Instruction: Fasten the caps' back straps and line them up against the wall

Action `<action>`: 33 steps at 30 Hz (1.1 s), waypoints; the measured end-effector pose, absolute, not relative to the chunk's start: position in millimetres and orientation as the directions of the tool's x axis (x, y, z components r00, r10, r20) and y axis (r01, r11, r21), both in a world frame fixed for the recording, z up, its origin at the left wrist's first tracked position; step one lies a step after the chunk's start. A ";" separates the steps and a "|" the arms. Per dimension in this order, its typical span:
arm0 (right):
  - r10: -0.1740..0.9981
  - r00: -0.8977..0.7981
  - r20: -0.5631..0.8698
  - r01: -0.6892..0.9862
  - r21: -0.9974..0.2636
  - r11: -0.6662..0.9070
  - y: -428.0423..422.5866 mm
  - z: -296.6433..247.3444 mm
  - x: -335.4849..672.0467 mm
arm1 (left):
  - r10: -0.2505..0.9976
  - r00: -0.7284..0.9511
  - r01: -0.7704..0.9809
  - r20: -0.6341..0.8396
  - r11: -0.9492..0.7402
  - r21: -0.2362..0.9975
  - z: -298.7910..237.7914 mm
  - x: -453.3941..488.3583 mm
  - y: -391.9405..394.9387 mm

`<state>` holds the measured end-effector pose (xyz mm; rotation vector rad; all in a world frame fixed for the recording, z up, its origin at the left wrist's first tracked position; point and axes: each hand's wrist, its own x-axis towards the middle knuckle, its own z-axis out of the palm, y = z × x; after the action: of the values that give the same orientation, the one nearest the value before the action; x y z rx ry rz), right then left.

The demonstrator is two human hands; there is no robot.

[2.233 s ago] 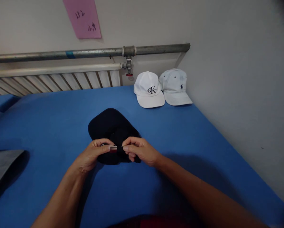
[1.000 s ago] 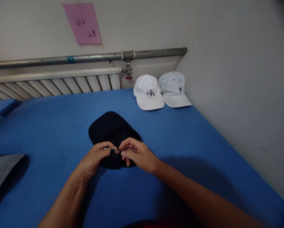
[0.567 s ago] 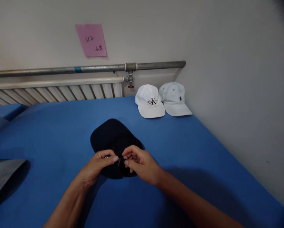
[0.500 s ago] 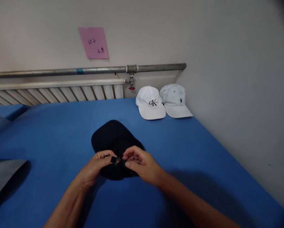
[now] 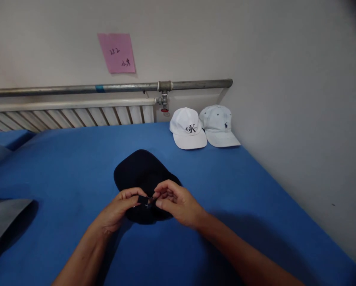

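A black baseball cap (image 5: 142, 169) lies on the blue surface in front of me, its brim pointing away to the upper left. My left hand (image 5: 124, 204) is closed on the cap's back strap (image 5: 142, 200), pinched between thumb and fingers. From the other side my right hand (image 5: 176, 202) has its thumb and fingertips drawn together at the strap's buckle, where a small shiny part shows between the two hands. The fingers hide much of the buckle and the cap's near edge.
Two pale caps, a white cap (image 5: 186, 127) and a light blue cap (image 5: 218, 125), sit side by side by the wall. Behind stand a radiator (image 5: 106, 116) and a metal pipe (image 5: 130, 87). At the left edge lies a grey object (image 5: 8, 220).
My right hand's fingertips have shifted slightly up and left, closer together at the buckle. The left hand still pinches the strap, and the cap lies almost as before.
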<state>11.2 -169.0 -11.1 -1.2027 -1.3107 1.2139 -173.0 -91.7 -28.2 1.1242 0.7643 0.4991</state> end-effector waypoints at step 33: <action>0.823 -0.123 0.554 0.633 -0.595 0.495 -180.7 -10.7 5.2 | 0.720 0.682 -0.042 -0.125 0.210 0.977 -27.2 -176.9 -99.0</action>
<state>5.2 -180.7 -10.7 -1.2167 -1.8388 0.2647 -176.9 -99.0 -27.2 1.2605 0.6583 0.5865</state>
